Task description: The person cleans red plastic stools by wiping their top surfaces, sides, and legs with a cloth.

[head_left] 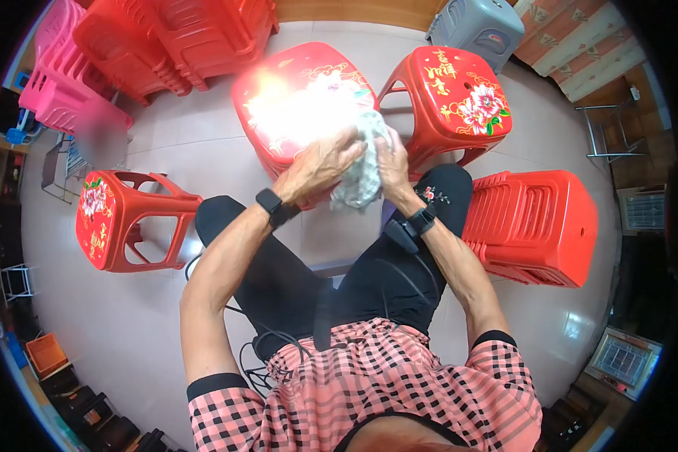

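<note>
A pale, crumpled cloth hangs between my two hands, over the near edge of a red plastic stool with a flower print. My left hand grips the cloth from its left side, fingers curled. On the other side, my right hand is closed on it, thumb and fingers pressed to the fabric. Strong glare washes out much of that stool's seat. Just beyond my right hand stands another red stool with flowers and gold characters.
A tipped red stool lies on the left. Nested red stools lie on the right. Red stacks, pink stools and grey stools stand at the back. Black cables run beside my lap.
</note>
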`<state>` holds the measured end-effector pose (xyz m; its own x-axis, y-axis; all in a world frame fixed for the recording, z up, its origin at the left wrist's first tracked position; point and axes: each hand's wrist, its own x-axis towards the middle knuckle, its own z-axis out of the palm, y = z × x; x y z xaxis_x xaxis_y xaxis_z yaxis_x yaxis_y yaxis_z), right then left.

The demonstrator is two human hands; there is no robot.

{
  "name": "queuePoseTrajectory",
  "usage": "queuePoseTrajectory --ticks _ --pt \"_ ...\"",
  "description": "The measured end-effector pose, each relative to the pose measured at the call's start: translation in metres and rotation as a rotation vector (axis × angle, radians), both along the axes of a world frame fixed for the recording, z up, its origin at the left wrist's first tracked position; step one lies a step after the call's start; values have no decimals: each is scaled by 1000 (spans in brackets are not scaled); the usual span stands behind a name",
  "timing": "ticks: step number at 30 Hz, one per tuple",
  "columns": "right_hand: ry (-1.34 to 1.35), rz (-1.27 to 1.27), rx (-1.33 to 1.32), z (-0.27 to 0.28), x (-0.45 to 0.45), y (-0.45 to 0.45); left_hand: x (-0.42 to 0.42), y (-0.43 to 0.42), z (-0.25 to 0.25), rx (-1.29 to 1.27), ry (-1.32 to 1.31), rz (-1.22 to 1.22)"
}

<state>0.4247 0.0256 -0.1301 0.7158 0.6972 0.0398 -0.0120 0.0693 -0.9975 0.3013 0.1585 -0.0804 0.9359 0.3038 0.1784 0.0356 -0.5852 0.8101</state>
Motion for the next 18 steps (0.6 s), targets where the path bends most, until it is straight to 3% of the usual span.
queuePoseTrajectory --ticks 2,3,6,8,11,14,17,18 --pt "167 -161 -78 -42 14 -12 13 15 -6 161 -159 189" --pt "384 -157 -11 -48 15 -12 18 24 -10 242 -234 290" --pt "723 -21 127 -48 17 -7 31 61 -24 543 70 362" --pt "713 -12 146 -32 6 0 38 74 -41 602 11 399" --pt "724 22 143 -19 -2 6 41 78 -26 660 155 396" --pt "679 -39 89 -18 -5 10 41 78 -25 702 206 551" --pt "657 -32 83 -45 7 9 44 79 -11 554 350 496" --pt "641 -40 75 -41 6 9 47 86 -28 560 290 446"
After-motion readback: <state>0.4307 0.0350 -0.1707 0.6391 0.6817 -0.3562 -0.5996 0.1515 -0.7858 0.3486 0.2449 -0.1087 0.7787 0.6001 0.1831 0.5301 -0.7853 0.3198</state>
